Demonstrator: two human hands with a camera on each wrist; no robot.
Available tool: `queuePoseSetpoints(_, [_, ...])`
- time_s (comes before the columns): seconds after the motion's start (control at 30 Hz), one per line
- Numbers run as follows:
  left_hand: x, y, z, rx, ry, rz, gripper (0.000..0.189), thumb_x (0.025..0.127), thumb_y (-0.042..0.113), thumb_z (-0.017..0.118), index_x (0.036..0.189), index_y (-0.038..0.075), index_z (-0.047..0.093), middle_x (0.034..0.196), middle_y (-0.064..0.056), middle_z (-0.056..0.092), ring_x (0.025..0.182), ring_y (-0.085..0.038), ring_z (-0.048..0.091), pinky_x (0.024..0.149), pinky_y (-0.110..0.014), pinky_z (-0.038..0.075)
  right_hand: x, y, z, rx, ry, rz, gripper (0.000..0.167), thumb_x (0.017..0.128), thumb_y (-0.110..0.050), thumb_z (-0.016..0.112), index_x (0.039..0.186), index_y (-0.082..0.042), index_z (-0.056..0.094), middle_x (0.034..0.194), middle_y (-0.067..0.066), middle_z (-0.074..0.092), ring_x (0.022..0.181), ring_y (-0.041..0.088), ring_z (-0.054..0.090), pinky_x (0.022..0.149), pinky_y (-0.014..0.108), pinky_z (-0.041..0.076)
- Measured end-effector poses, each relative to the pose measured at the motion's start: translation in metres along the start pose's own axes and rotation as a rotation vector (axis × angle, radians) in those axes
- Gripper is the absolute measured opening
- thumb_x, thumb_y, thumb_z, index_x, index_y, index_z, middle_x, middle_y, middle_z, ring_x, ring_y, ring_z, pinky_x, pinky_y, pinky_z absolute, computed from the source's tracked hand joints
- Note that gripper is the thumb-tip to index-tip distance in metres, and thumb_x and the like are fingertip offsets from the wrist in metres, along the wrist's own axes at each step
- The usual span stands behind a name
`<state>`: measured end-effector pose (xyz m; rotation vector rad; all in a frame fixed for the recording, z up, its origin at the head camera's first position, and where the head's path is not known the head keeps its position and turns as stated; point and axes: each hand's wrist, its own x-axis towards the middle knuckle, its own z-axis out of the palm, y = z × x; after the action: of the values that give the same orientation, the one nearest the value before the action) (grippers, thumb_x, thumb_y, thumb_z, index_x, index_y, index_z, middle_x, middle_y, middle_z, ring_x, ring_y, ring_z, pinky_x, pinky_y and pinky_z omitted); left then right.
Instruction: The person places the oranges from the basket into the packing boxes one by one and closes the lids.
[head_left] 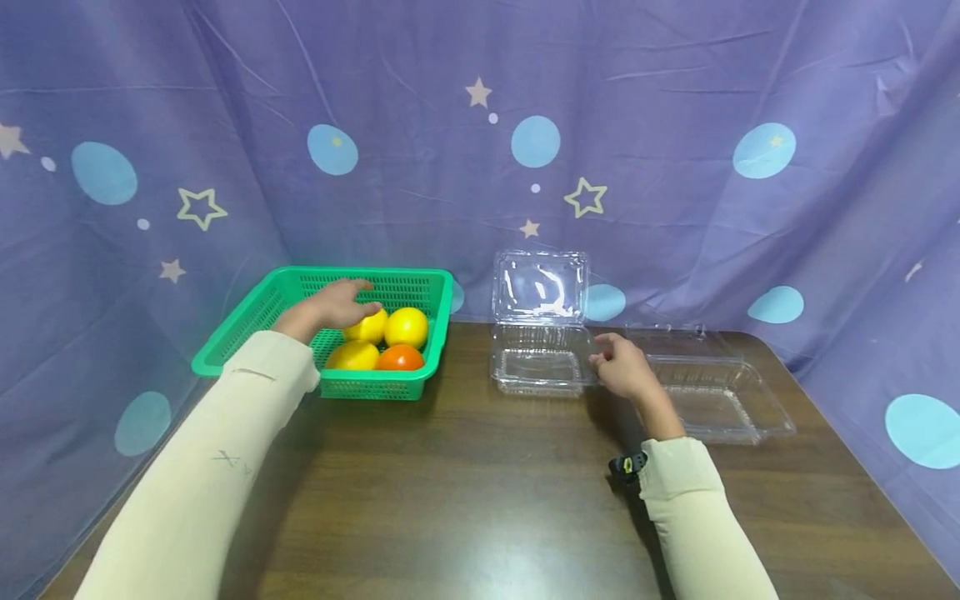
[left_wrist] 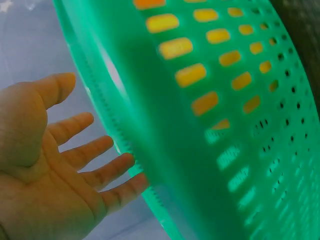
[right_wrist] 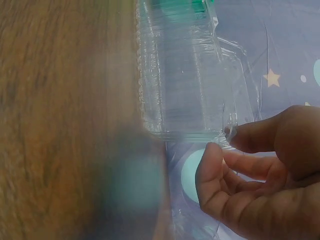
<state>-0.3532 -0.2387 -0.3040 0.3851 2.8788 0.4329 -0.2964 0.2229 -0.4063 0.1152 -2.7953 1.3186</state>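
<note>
My left hand (head_left: 335, 304) hovers over the green basket (head_left: 375, 376), fingers spread and thumb apart, close above the fruit. Inside the basket lie yellow round fruits (head_left: 407, 328) and one orange fruit (head_left: 401, 358). In the left wrist view, the palm and straight fingers of this hand (left_wrist: 55, 170) show beyond the basket's rim, holding nothing. At the right side of a clear plastic clamshell box (head_left: 542, 382) with its lid raised is my right hand (head_left: 624, 368). In the right wrist view, its thumb and index finger (right_wrist: 210, 167) pinch the box's rim at a corner.
A second clear plastic box (head_left: 716, 408), lid folded back, stands on the wooden table (head_left: 465, 475) to the right, partly behind the right forearm. A purple curtain (head_left: 450, 167) with stars and blue spots hangs close behind the basket and boxes.
</note>
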Motion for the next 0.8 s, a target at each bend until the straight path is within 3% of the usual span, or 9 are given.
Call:
queuePoseSetpoints(0.2, [0.007,-0.009,0.001,0.011,-0.026,-0.060,0.061,0.108,0.029,0.047,0.156,-0.006,0.031,0.161,-0.035,0.021,0.149,-0.053,0.013,0.118,-0.066,0.019,-0.001,0.000,0.003,0.203,-0.047,0.095,0.049,0.099,0.000,0.049,0.144,0.015,0.040,0.118,0.027,0.057,0.095,0.029,0.063,0.078,0.034,0.059])
queuePoseSetpoints(0.33, [0.010,-0.018,0.005,0.021,-0.025,-0.085,0.062,0.107,0.028,0.047,0.156,-0.006,0.030,0.160,-0.036,0.021,0.148,-0.054,0.015,0.117,-0.067,0.021,-0.001,0.000,0.004,0.281,-0.062,0.135,0.044,0.103,-0.003,0.049,0.142,0.016,0.042,0.119,0.025,0.056,0.092,0.024,0.062,0.080,0.032,0.059])
queuePoseSetpoints(0.57, [0.013,-0.023,0.010,-0.026,-0.101,-0.096,0.071,0.104,0.031,0.053,0.159,-0.004,0.024,0.161,-0.034,0.023,0.146,-0.054,0.023,0.114,-0.068,0.026,-0.001,0.000,0.003,0.353,-0.064,0.175,0.038,0.104,-0.004,0.050,0.136,0.016,0.047,0.112,0.022,0.059,0.077,0.014,0.057,0.067,0.023,0.055])
queuePoseSetpoints(0.7, [0.012,-0.018,0.009,0.005,-0.150,-0.125,0.075,0.103,0.033,0.056,0.160,-0.002,0.022,0.161,-0.033,0.024,0.144,-0.054,0.026,0.113,-0.070,0.027,-0.001,0.000,0.004,0.368,-0.071,0.185,0.039,0.104,-0.004,0.051,0.138,0.015,0.047,0.113,0.021,0.059,0.076,0.013,0.056,0.068,0.024,0.055])
queuePoseSetpoints(0.8, [0.015,-0.013,0.011,0.016,-0.146,-0.125,0.075,0.101,0.032,0.059,0.160,0.001,0.024,0.160,-0.032,0.026,0.143,-0.053,0.030,0.112,-0.069,0.029,-0.001,0.001,0.002,0.354,-0.070,0.186,0.039,0.105,-0.004,0.049,0.138,0.015,0.047,0.118,0.023,0.059,0.080,0.014,0.056,0.071,0.026,0.055])
